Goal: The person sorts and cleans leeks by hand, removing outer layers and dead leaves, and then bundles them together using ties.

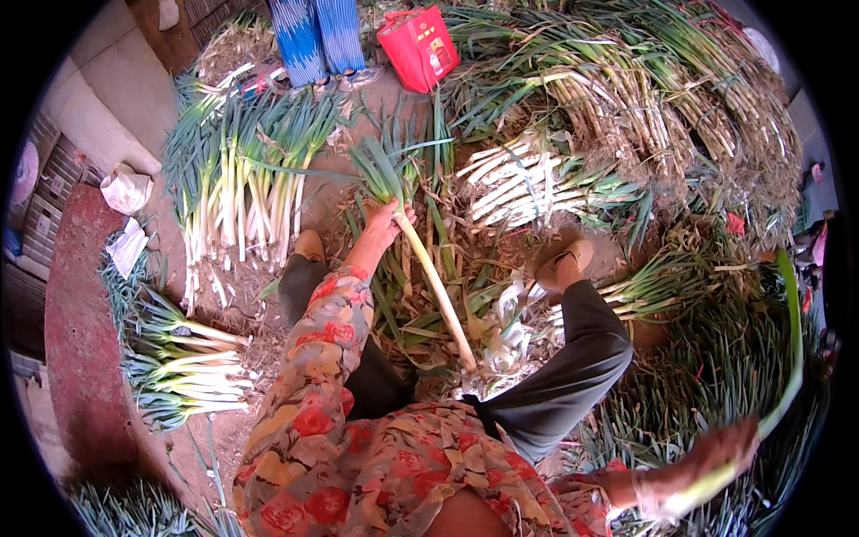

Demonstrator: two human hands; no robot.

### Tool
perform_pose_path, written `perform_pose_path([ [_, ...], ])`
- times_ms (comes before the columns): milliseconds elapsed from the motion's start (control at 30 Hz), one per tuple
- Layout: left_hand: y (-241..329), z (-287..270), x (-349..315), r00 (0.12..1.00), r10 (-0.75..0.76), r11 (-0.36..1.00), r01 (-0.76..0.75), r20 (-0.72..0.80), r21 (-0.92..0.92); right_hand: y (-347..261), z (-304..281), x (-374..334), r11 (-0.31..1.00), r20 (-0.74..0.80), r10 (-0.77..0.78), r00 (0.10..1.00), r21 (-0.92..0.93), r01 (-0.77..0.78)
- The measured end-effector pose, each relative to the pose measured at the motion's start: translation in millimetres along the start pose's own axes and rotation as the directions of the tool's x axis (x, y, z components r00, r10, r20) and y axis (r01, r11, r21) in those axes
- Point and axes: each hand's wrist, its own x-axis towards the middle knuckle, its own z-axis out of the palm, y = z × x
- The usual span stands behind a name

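The left arm reaches forward, slightly bent in its floral sleeve [309,385], and the left hand [382,221] closes around a leek [436,285] just below its green leaves. The leek's tops fan out beyond that hand, while its white stalk slants back and rightward between the person's knees, above loose leaves on the floor. The right arm stretches low and far out to the side; the right hand [716,454], blurred, grips a long green strip [796,349] that curves upward, well apart from the leek
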Motion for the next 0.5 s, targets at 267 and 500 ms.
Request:
perform_pose_path([
  [267,19.2,38.0,-66.1,0.959,-0.042,0.989,0.079,0.280,-0.123,196.6,-236.4,-18.2,-0.651,-0.538,0.336,0.773,-0.726,-0.223],
  [500,30.3,57.9,-94.1,0.796,0.038,0.973,0.108,0.604,-0.203,284.7,-197.0,-41.4,0.171,-0.467,0.786,0.405,-0.466,-0.868],
])
